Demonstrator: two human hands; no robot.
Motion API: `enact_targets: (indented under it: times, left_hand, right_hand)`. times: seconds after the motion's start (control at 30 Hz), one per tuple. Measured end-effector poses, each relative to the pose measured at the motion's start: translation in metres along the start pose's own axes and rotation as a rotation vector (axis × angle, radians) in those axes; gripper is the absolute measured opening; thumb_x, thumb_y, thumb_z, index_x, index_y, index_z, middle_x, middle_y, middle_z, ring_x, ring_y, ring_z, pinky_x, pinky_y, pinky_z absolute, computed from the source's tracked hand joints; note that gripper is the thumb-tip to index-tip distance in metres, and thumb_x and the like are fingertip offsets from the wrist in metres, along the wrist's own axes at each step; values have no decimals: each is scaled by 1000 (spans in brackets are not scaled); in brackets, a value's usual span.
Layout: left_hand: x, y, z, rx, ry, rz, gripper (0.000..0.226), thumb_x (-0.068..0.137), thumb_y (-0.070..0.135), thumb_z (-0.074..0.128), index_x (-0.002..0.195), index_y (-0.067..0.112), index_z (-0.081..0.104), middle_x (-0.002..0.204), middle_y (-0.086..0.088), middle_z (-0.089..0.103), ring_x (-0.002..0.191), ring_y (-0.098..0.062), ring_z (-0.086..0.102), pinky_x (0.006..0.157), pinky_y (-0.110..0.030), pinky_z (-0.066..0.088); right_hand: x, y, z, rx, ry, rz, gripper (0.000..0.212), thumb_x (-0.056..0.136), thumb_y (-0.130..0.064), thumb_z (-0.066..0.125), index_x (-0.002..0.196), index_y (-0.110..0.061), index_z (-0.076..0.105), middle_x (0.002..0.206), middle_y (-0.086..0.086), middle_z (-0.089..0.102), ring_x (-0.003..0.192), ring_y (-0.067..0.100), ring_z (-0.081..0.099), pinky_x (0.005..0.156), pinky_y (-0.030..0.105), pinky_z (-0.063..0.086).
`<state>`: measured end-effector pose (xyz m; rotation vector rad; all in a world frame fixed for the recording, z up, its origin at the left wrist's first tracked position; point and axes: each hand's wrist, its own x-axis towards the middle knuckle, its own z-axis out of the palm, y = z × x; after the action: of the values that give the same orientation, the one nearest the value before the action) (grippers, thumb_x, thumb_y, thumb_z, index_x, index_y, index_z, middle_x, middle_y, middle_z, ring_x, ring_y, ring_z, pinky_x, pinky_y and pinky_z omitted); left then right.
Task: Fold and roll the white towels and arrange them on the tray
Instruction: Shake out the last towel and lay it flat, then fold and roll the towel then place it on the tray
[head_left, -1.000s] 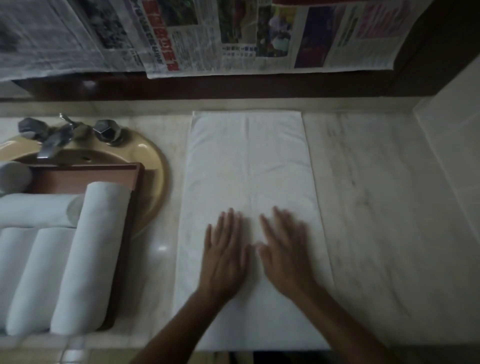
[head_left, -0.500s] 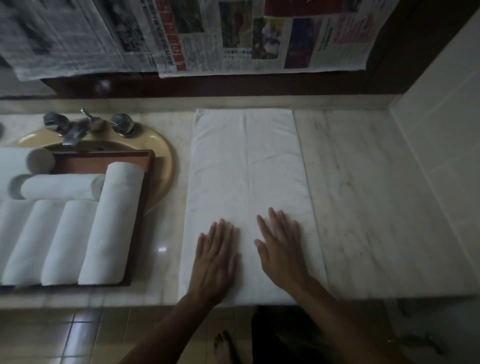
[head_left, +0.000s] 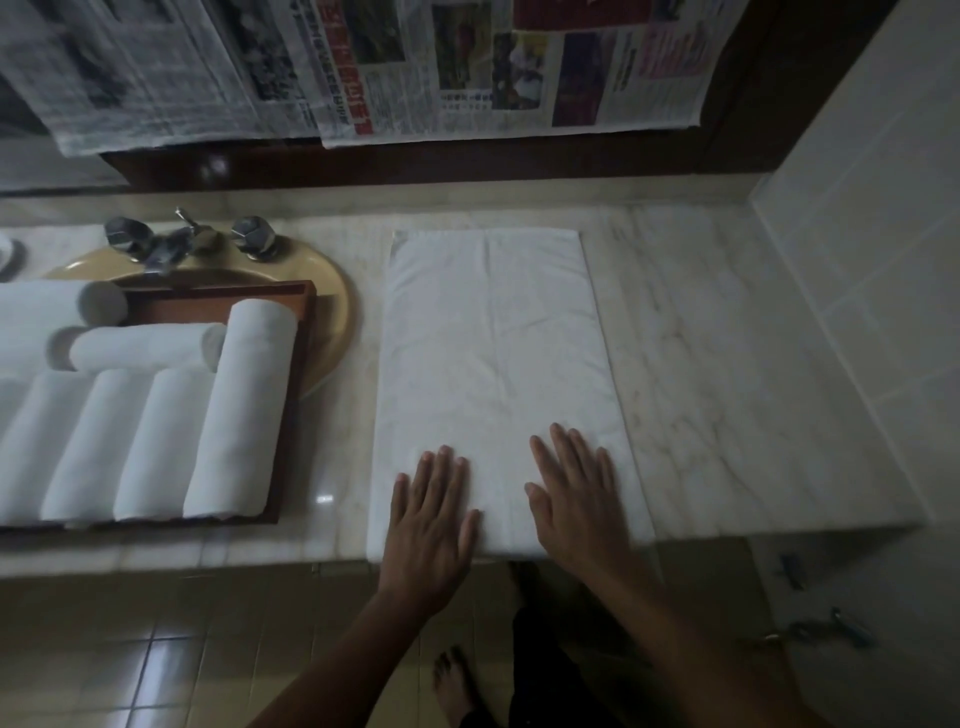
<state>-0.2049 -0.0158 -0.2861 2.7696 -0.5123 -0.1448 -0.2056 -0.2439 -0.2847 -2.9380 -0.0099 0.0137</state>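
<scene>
free: counter (head_left: 727, 364) right of towel (head_left: 493, 353) | blocked: left — tray (head_left: 304, 332), faucet (head_left: 171, 244)

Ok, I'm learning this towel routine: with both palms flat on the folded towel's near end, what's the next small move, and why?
The left hand and right hand lie flat on the folded towel, which looks smooth, and the tray holds rolled towels. So probably curl the fingers under the towel's near edge and start rolling away.

The single head view looks steeply down from close above the marble counter (head_left: 727, 364), facing the newspapers (head_left: 467, 67) along the frame's top.
</scene>
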Motion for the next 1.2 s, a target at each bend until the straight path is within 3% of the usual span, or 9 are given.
enact_targets:
  times: [0.2, 0.33, 0.47, 0.63, 0.93, 1.1, 1.2]
  left_hand:
    - [4, 6, -4, -19, -63, -38, 67, 107, 51, 20, 165, 18, 10, 173, -7, -3, 159, -25, -7, 127, -56, 9]
    - [31, 30, -21, -71, 30, -90, 56, 103, 45, 43, 152, 17, 42, 161, -12, 37, 152, -32, 28, 121, -55, 31]
    - [88, 68, -24, -92, 102, -97, 46, 99, 38, 55, 141, 20, 53, 150, -7, 50, 143, -29, 40, 115, -46, 35]
    - [146, 114, -19, -146, 107, -143, 43, 97, 36, 61, 136, 20, 57, 139, -5, 54, 131, -26, 47, 105, -43, 47]
    - [199, 170, 6, -188, 94, -122, 38, 94, 39, 66, 126, 21, 59, 125, 2, 56, 116, -19, 50, 96, -35, 48]
    - [206, 178, 21, -125, 57, -155, 34, 88, 40, 64, 118, 23, 58, 119, 5, 54, 109, -19, 50, 92, -37, 50]
    - [208, 182, 23, -99, 73, -184, 32, 84, 38, 68, 112, 23, 60, 114, 4, 55, 106, -19, 52, 88, -39, 53]
  right_hand:
    - [5, 2, -6, 66, -15, 6, 62, 102, -54, 30, 156, -27, 42, 167, 3, 31, 154, 25, 25, 124, 53, 22]
    - [35, 13, -23, 217, 58, 70, 55, 101, -50, 39, 149, -27, 51, 155, 2, 48, 144, 26, 39, 118, 50, 32]
    - [104, 43, -43, 316, 179, 101, 45, 98, -36, 50, 140, -19, 58, 144, 6, 57, 136, 26, 47, 110, 50, 39]
    - [207, 87, -66, 315, 203, 90, 39, 96, -20, 63, 134, -11, 61, 138, 11, 58, 129, 34, 49, 104, 49, 44]
    - [356, 123, -71, 125, -25, 140, 49, 105, -28, 52, 149, -8, 41, 145, 17, 46, 130, 37, 45, 106, 45, 41]
    - [396, 127, -72, 150, -31, 194, 39, 105, -29, 54, 136, -6, 50, 135, 19, 46, 115, 36, 57, 90, 40, 48]
    - [407, 131, -76, 186, -66, 194, 31, 105, -27, 57, 129, -8, 55, 131, 17, 47, 109, 34, 59, 79, 33, 43]
